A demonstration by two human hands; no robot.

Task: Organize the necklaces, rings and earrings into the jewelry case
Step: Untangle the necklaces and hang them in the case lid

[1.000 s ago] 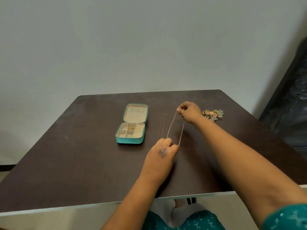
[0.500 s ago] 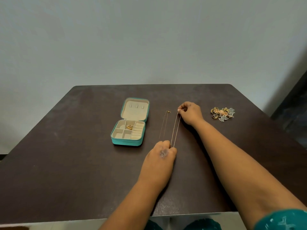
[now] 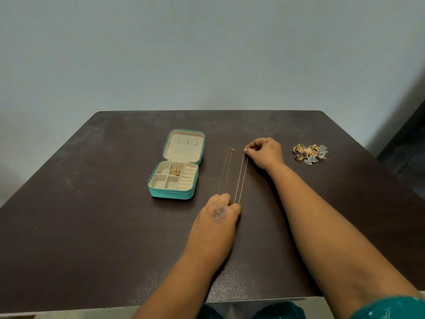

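Observation:
A teal jewelry case (image 3: 171, 195) lies open on the dark table (image 3: 92, 215), with a small gold piece (image 3: 176, 172) in one cream compartment. A thin gold necklace (image 3: 241, 178) is stretched straight as a narrow doubled strand between my hands. My right hand (image 3: 264, 153) pinches its far end; my left hand (image 3: 218, 212) pinches its near end. A second thin necklace (image 3: 226, 168) lies just left of it, between the held one and the case. A pile of rings and earrings (image 3: 309, 153) sits to the right of my right hand.
The table's near edge (image 3: 253, 300) runs below my forearms. A pale wall (image 3: 207, 54) stands behind the table, and a dark object (image 3: 409, 143) is at the far right.
The two strands of the held necklace have drawn together from a spread loop into a narrow straight line. The view has tilted down and shifted a little.

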